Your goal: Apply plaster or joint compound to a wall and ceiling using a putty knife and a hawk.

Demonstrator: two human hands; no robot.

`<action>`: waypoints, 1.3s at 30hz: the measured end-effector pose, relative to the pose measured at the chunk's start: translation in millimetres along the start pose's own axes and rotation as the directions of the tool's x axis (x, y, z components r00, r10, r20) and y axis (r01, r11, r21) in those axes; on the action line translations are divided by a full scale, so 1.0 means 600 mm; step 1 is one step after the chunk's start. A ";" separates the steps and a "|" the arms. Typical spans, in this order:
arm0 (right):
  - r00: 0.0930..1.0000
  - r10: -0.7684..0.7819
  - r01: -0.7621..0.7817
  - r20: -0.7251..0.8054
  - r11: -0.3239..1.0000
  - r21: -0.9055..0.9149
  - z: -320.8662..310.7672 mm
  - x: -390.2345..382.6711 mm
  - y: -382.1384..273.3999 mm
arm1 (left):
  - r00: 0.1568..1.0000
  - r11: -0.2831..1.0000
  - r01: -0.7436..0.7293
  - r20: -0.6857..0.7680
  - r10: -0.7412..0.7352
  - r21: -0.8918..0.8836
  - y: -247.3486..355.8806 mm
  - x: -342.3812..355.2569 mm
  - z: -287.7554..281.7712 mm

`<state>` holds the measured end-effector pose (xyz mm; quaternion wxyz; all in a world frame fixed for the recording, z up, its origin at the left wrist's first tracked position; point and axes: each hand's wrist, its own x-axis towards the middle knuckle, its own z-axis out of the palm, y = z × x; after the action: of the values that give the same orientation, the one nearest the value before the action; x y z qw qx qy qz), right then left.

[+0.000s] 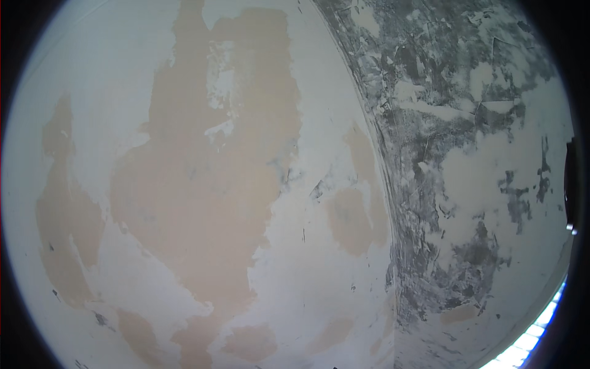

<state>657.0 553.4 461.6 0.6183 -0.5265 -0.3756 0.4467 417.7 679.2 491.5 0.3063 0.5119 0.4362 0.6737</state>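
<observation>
Neither of my hands shows in the head view, and no tool is visible. A pale plastered surface (319, 264) fills most of the picture. Across its middle spreads a large beige patch (196, 209) with ragged edges, probably wet or differently coloured filler. Smaller beige patches (353, 221) lie beside it and lower down. On the right, past a bent edge line (376, 132), a second surface (412, 147) is mottled dark grey with white smears and scrape marks.
A brightly lit, gridded strip (522, 341) shows at the lower right rim. At the far right edge is a dark object (571, 184) that I cannot make out. Small dark scuffs (316, 189) mark the pale surface.
</observation>
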 end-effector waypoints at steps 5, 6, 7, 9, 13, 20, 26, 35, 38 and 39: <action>0.992 -0.061 0.030 0.114 0.967 0.253 0.038 0.010 -0.064 | 1.000 0.998 0.026 -0.013 -0.026 -0.055 -0.020 0.006 0.003; 0.982 -0.040 -0.029 0.185 0.936 0.352 0.038 0.013 -0.069 | 0.999 0.997 0.034 -0.014 -0.035 -0.067 -0.024 0.005 0.003; 0.966 -0.025 -0.094 0.258 0.893 0.440 0.038 0.016 -0.072 | 0.999 0.996 0.043 -0.016 -0.045 -0.079 -0.027 0.004 0.003; 0.964 -0.012 -0.101 0.266 0.907 0.408 0.044 0.025 -0.070 | 0.997 0.993 0.065 -0.020 -0.068 -0.100 -0.034 0.001 0.001; 0.964 -0.089 0.020 0.252 0.963 0.267 0.063 0.044 -0.074 | 0.992 0.983 0.116 -0.029 -0.122 -0.141 -0.048 -0.012 -0.007; 0.933 -0.294 0.286 0.207 0.956 0.065 0.075 0.068 -0.159 | 0.979 0.954 0.188 -0.029 -0.200 -0.233 -0.073 -0.018 -0.007; 0.369 -0.914 0.880 -0.168 0.402 -0.254 -0.027 0.208 -0.467 | 0.962 0.924 0.264 0.009 -0.273 -0.276 -0.079 -0.041 -0.019; 0.122 -0.978 0.651 -0.169 0.207 -0.730 -0.012 0.322 -0.721 | 0.916 0.864 0.396 0.075 -0.393 -0.311 -0.078 -0.065 -0.034; 0.137 -0.982 0.609 -0.130 0.187 -0.771 -0.011 0.321 -0.680 | 0.901 0.839 0.426 0.070 -0.429 -0.338 -0.083 -0.073 -0.039; 0.102 -0.989 0.604 -0.110 0.150 -0.783 -0.016 0.317 -0.671 | 0.893 0.828 0.441 0.076 -0.444 -0.345 -0.084 -0.078 -0.037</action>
<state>790.0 711.6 856.2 0.6529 -0.4680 -0.4899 -0.3388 408.1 654.6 424.0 0.5390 0.3309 0.4158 0.6535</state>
